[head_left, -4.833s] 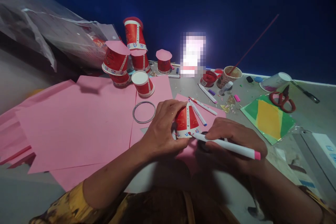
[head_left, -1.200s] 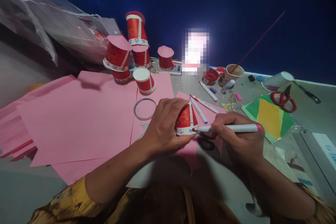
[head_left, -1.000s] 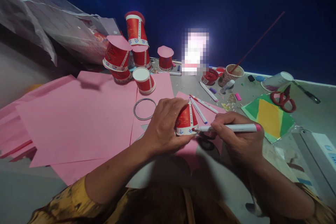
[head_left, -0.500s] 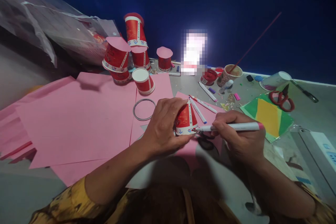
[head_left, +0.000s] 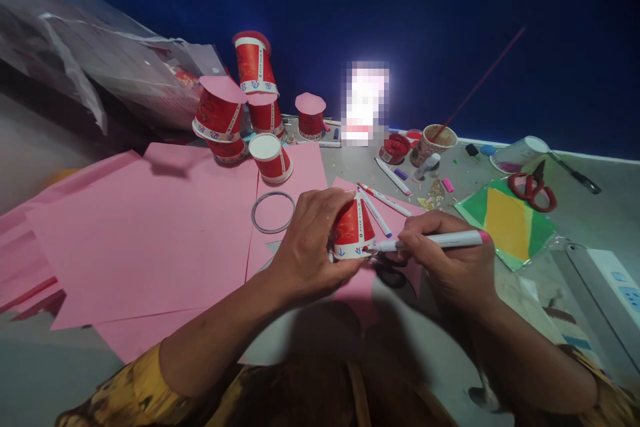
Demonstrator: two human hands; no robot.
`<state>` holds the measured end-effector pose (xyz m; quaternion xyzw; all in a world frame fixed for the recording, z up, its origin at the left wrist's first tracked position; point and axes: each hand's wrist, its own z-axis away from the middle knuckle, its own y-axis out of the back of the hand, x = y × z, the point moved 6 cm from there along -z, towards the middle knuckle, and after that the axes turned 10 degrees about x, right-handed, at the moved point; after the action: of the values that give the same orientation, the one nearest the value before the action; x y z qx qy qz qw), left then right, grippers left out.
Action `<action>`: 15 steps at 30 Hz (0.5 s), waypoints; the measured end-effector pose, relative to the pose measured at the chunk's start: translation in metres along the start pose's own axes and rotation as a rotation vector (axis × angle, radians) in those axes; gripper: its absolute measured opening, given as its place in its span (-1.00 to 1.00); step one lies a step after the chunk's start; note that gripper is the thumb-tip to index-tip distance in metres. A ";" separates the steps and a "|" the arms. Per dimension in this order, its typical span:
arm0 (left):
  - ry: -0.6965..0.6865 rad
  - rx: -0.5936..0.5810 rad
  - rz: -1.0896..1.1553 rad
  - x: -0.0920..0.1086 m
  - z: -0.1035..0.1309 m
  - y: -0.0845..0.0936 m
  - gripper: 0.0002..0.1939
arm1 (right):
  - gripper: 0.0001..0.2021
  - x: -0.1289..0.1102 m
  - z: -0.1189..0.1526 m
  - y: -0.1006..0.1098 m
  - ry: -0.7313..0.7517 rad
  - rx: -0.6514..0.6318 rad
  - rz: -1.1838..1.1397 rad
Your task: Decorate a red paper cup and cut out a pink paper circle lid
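Note:
My left hand [head_left: 313,240] is wrapped round an upside-down red paper cup [head_left: 350,223] with a white band near its rim. Small blue and red marks show on that band. Between the fingers of my right hand [head_left: 447,250] is a white marker pen [head_left: 450,240] with a pink end, its tip at the cup's band. Two more marker pens, one a blue-tipped pen [head_left: 375,211], lie on pink paper just behind the cup. Dark scissors handles [head_left: 393,273] show partly beneath my right hand.
Large pink sheets [head_left: 150,233] cover the left. Stacked red cups [head_left: 220,110] and a single cup [head_left: 271,159] stand behind. To the right are red-handled scissors [head_left: 533,193], a brush cup [head_left: 435,145], a paint jar [head_left: 395,148] and a power strip [head_left: 620,287]. A tape ring [head_left: 273,212] lies beside my left hand.
The marker tip has shifted slightly left along the cup's white band, with my right hand following. My left hand keeps its hold on the cup. The whole view has tilted a little.

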<state>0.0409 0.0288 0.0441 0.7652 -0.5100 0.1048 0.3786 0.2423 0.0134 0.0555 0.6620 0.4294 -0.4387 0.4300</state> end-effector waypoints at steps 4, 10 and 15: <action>0.015 0.015 0.013 0.000 0.000 0.001 -0.22 | -0.82 0.004 0.001 -0.002 -0.026 -0.021 -0.007; 0.022 -0.002 0.007 0.001 0.000 0.001 -0.23 | -0.80 0.005 0.001 -0.005 -0.067 -0.014 -0.036; 0.031 0.009 0.001 0.000 0.000 0.002 -0.21 | -0.77 0.005 0.001 -0.005 -0.081 -0.018 -0.032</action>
<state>0.0394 0.0283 0.0448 0.7650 -0.5038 0.1191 0.3832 0.2383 0.0143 0.0498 0.6329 0.4263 -0.4681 0.4456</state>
